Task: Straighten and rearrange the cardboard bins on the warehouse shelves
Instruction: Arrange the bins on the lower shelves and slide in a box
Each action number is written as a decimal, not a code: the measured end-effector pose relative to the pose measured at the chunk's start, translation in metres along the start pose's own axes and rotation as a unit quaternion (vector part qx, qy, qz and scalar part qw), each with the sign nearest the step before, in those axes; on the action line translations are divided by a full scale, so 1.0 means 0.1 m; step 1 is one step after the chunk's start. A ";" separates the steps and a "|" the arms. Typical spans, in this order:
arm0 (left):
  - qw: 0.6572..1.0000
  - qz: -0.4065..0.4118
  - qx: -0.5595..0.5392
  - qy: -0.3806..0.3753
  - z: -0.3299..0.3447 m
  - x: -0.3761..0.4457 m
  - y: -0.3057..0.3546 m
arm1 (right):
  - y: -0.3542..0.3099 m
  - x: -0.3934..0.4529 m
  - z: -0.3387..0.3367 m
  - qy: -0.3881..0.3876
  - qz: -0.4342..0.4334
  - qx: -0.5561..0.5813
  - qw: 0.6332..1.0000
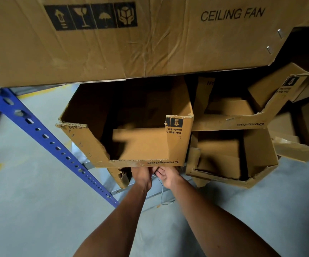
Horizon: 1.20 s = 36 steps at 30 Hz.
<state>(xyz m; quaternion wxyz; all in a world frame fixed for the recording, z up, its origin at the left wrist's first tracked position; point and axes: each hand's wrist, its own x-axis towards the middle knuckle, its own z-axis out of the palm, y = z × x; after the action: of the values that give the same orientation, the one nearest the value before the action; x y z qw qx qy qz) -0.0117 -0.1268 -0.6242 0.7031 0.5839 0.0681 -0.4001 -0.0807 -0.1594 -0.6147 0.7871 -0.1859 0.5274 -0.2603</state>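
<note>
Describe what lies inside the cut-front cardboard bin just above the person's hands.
Inside the cut-front bin, one plain brown box rests at the front. The space behind it is in deep shadow under the ceiling fan carton, so its contents cannot be seen.

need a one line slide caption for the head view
Both hands, left and right, meet beneath the cut-front brown cardboard bin beside the blue perforated shelf upright.
</note>
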 end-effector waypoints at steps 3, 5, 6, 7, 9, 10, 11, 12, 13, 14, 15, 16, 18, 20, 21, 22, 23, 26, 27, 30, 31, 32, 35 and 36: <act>0.999 -0.004 -0.033 -0.002 -0.07 -0.09 -0.06 | 0.10 -0.01 -0.05 0.015 -0.013 0.043 0.999; 0.999 -0.019 -0.034 -0.004 -0.09 -0.16 -0.13 | 0.16 -0.04 -0.13 0.011 -0.016 0.079 0.997; 0.999 -0.024 -0.032 -0.006 -0.11 -0.20 -0.16 | 0.18 -0.08 -0.16 0.010 -0.013 0.091 0.996; 0.999 -0.027 -0.034 -0.010 -0.12 -0.25 -0.19 | 0.19 -0.11 -0.18 0.006 -0.014 0.102 0.995; 0.999 -0.026 -0.043 -0.009 -0.15 -0.33 -0.23 | 0.20 -0.17 -0.23 0.005 -0.014 0.114 0.993; 0.999 -0.028 -0.040 -0.006 -0.17 -0.36 -0.26 | 0.19 -0.23 -0.23 0.005 -0.012 0.108 0.994; 0.999 -0.028 -0.037 -0.003 -0.18 -0.38 -0.28 | 0.18 -0.27 -0.23 0.009 -0.013 0.096 0.995; 0.999 -0.027 -0.038 -0.001 -0.19 -0.41 -0.30 | 0.16 -0.33 -0.22 0.012 -0.013 0.088 0.996; 0.999 -0.032 -0.037 0.006 -0.20 -0.44 -0.31 | 0.17 -0.31 -0.23 0.012 -0.014 0.088 0.996; 0.998 -0.036 -0.040 0.019 -0.20 -0.48 -0.31 | 0.19 -0.33 -0.22 0.018 -0.016 0.084 0.996; 0.998 -0.044 -0.048 0.028 -0.19 -0.52 -0.32 | 0.22 -0.33 -0.22 0.031 -0.022 0.082 0.996; 0.996 -0.047 -0.061 0.035 -0.20 -0.53 -0.33 | 0.25 -0.34 -0.23 0.050 -0.029 0.085 0.995; 0.992 -0.049 -0.102 0.051 -0.23 -0.63 -0.34 | 0.31 -0.37 -0.29 0.059 -0.036 0.093 0.993; 0.986 -0.040 -0.149 0.066 -0.30 -0.72 -0.36 | 0.36 -0.50 -0.36 0.054 -0.038 0.102 0.993; 0.985 -0.039 -0.150 0.070 -0.35 -0.77 -0.37 | 0.37 -0.59 -0.41 0.050 -0.043 0.103 0.992; 0.987 -0.034 -0.142 0.066 -0.40 -0.82 -0.38 | 0.39 -0.65 -0.47 0.051 -0.048 0.102 0.992; 0.990 -0.031 -0.126 0.061 -0.43 -0.89 -0.41 | 0.41 -0.70 -0.54 0.049 -0.049 0.103 0.992; 0.991 -0.038 -0.116 0.057 -0.51 -1.15 -0.49 | 0.46 -0.85 -0.75 0.029 -0.044 0.103 0.993; 0.991 -0.033 -0.116 0.056 -0.55 -1.24 -0.53 | 0.49 -0.93 -0.82 0.020 -0.039 0.103 0.994; 0.992 -0.020 -0.114 0.046 -0.71 -1.49 -0.70 | 0.63 -1.14 -1.04 -0.007 -0.024 0.091 0.996; 0.992 -0.017 -0.118 0.032 -0.76 -1.57 -0.78 | 0.66 -1.23 -1.12 -0.012 -0.020 0.086 0.996; 0.992 -0.019 -0.126 0.015 -0.80 -1.67 -0.84 | 0.70 -1.29 -1.21 -0.012 -0.019 0.081 0.996; 0.988 -0.051 -0.144 -0.006 -0.91 -2.00 -0.95 | 0.79 -1.52 -1.47 -0.021 -0.022 0.080 0.996; 0.986 -0.061 -0.152 -0.008 -0.96 -2.11 -0.97 | 0.82 -1.59 -1.54 -0.022 -0.024 0.077 0.996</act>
<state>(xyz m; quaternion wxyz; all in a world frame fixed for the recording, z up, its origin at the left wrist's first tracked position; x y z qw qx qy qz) -0.1796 0.0591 -0.6098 0.7585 0.4616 0.1580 -0.4319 -0.2554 -0.0005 -0.6022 0.8043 -0.1428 0.4835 -0.3145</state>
